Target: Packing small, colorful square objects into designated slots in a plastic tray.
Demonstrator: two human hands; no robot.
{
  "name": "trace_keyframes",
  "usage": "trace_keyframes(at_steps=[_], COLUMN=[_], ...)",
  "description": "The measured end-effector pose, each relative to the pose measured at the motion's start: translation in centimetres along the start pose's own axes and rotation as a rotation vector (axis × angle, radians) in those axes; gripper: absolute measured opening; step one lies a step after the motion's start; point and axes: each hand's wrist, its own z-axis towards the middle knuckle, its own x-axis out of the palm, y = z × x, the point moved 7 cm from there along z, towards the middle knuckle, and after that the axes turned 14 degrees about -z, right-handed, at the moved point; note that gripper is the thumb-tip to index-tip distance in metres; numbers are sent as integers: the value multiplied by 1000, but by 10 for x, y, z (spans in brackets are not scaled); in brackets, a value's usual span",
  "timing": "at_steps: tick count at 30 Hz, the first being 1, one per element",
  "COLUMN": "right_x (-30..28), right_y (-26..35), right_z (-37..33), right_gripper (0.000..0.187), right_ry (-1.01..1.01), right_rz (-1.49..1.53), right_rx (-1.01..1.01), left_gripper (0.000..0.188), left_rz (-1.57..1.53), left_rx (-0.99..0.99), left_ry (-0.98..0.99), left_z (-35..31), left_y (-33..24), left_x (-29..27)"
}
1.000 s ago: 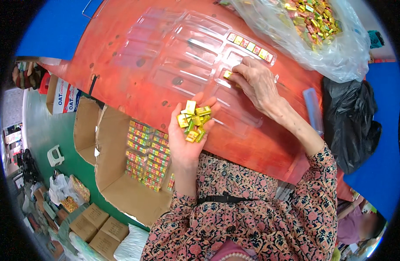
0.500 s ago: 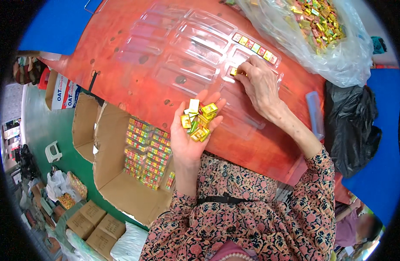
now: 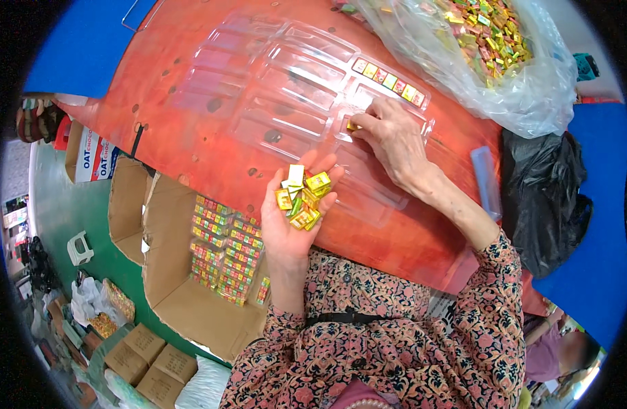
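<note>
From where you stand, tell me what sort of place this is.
Probably a packing workshop: a clear compartment tray lies on a red table, a big plastic bag of small wrapped pieces is near it, and an open cardboard box holds rows of similar pieces.

One head-worn fisheye looks down from close above the left hand (image 3: pixel 281 228), right hand (image 3: pixel 394 140) and red table (image 3: pixel 388 238)

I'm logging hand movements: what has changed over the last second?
Little: the whole view shifts slightly; nothing is clearly taken hold of or let go. The right hand stays at a small yellow piece over the clear tray; the left hand still cradles a mostly yellow pile.
</note>
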Motion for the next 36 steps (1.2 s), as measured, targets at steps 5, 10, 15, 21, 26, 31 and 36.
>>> trace_keyframes(at_steps=[5, 10, 15, 21, 26, 31, 36], right_x=[0, 1, 3, 1, 3, -1, 5], right_y=[7, 10, 10, 12, 8, -6, -4], right_z=[5, 3, 2, 0, -2, -1, -2], right_gripper=[12, 10, 13, 12, 12, 10, 9], right_ry=[29, 7, 34, 21, 30, 39, 69], right_rz=[8, 24, -57, -69, 8, 233, 216], right_rx=[-63, -51, -4, -39, -1, 244, 283], left_gripper=[51, 50, 50, 50, 50, 49, 49], left_rz=[21, 28, 11, -6, -13, -41, -36], left_rx=[-3, 1, -3, -1, -1, -17, -11], left_ry=[6, -6, -4, 3, 8, 13, 14], left_z=[1, 2, 4, 2, 1, 0, 1], left_y=[0, 1, 0, -2, -7, -9, -12], left_x=[3, 0, 1, -1, -2, -4, -8])
